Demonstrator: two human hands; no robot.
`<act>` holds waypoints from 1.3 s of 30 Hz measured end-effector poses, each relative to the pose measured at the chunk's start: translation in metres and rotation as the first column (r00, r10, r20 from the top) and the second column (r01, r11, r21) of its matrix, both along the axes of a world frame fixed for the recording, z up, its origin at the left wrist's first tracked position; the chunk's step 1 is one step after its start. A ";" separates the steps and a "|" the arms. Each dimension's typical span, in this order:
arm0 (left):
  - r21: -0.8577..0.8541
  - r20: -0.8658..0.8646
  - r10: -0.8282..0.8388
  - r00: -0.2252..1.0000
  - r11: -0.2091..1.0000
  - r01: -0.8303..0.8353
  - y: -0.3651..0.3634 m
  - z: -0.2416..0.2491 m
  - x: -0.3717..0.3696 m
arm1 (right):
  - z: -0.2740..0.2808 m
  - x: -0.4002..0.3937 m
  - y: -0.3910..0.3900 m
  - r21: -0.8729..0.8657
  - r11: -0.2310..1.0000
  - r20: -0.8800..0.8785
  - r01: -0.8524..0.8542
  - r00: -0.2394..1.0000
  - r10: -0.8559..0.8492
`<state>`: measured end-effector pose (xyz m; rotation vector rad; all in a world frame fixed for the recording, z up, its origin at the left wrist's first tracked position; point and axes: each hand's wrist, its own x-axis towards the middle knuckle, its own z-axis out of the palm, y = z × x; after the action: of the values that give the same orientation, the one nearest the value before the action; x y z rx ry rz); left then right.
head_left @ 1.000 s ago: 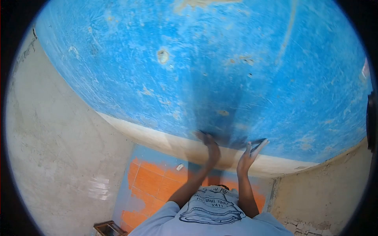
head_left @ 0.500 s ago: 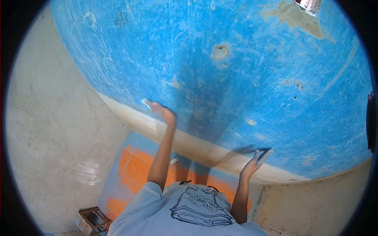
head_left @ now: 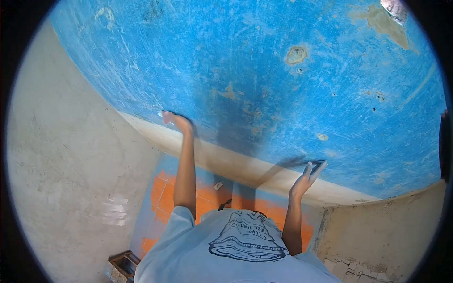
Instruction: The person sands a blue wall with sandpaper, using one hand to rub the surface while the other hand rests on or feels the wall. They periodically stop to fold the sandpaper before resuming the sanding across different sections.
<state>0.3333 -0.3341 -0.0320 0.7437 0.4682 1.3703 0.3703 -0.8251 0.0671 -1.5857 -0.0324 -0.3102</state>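
Note:
My left hand (head_left: 180,123) is pressed up to the blue wall (head_left: 226,61) near its lower left edge. Its fingers are closed round a small, flat, pinkish-white piece (head_left: 167,117), which looks like folded sandpaper and lies against the paint; the grip is partly hidden. On the right, my right hand (head_left: 306,180) touches the lower part of the wall with its fingertips. Its fingers are stretched out, the thumb is apart, and nothing is in it. The blue paint is scuffed with pale scratches and patches.
Below the blue paint runs a cream band (head_left: 226,162). The floor has orange tiles (head_left: 205,195) and a small white object (head_left: 218,186). A wooden frame-like stool (head_left: 125,265) stands at lower left. A bare plaster wall (head_left: 71,141) rises at left; the wall has a hole (head_left: 296,55).
The left hand has moved left along the wall with the pinkish-white piece. The view has shifted, so wall marks appear further right. My right hand stays at the wall, fingers stretched.

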 end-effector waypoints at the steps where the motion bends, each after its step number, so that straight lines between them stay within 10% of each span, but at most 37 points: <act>1: -0.099 0.053 -0.030 0.998 0.994 0.035 0.005 0.011 -0.004 | -0.002 -0.003 0.003 0.018 1.000 0.008 -0.017 1.000 0.017; 10: 0.177 -0.495 0.123 0.860 0.983 -0.039 -0.211 -0.072 0.032 | 0.006 -0.010 0.043 -0.168 0.984 -0.098 0.053 0.993 -0.070; 13: 0.252 -0.571 0.092 0.816 0.965 0.067 -0.221 -0.080 0.034 | -0.003 -0.007 0.030 0.085 0.995 -0.031 -0.043 0.998 0.046; 17: -0.245 0.089 -0.210 0.974 0.943 0.226 -0.034 -0.008 -0.023 | -0.005 -0.018 0.019 -0.100 0.992 0.006 -0.077 0.997 0.078; 22: -0.163 0.153 -0.206 0.966 0.959 0.231 -0.061 -0.087 0.017 | 0.001 -0.033 0.033 -0.056 0.991 0.008 -0.124 0.992 0.125; 24: -0.236 -0.282 0.035 0.959 0.966 -0.105 -0.194 -0.065 0.039 | -0.003 -0.029 0.039 -0.067 0.991 0.033 -0.118 0.992 0.120; 27: 0.102 -0.930 -0.054 0.363 0.912 0.397 -0.312 -0.038 -0.014 | -0.005 -0.024 0.046 -0.070 0.991 0.024 -0.117 0.993 0.119; 28: 0.122 -0.936 -0.040 0.349 0.895 0.430 -0.312 -0.040 -0.014 | -0.002 -0.022 0.046 -0.070 0.991 0.016 -0.114 0.993 0.115; 32: -0.279 -0.198 -0.080 0.977 0.960 0.022 -0.134 -0.037 0.006 | 0.012 -0.035 0.036 0.008 0.985 -0.008 -0.173 0.985 0.173; 35: -0.243 0.203 -0.242 0.949 0.926 0.288 -0.029 0.011 -0.038 | 0.014 -0.039 0.033 0.053 0.982 -0.024 -0.179 0.983 0.180; 39: -0.268 -0.098 -0.080 0.992 0.962 0.051 -0.122 -0.025 0.007 | 0.009 -0.039 0.042 0.021 0.986 0.010 -0.168 0.986 0.168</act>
<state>0.3403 -0.4559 -0.0574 0.6082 0.6922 1.1803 0.3312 -0.7834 0.0758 -1.5489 -0.1680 -0.1849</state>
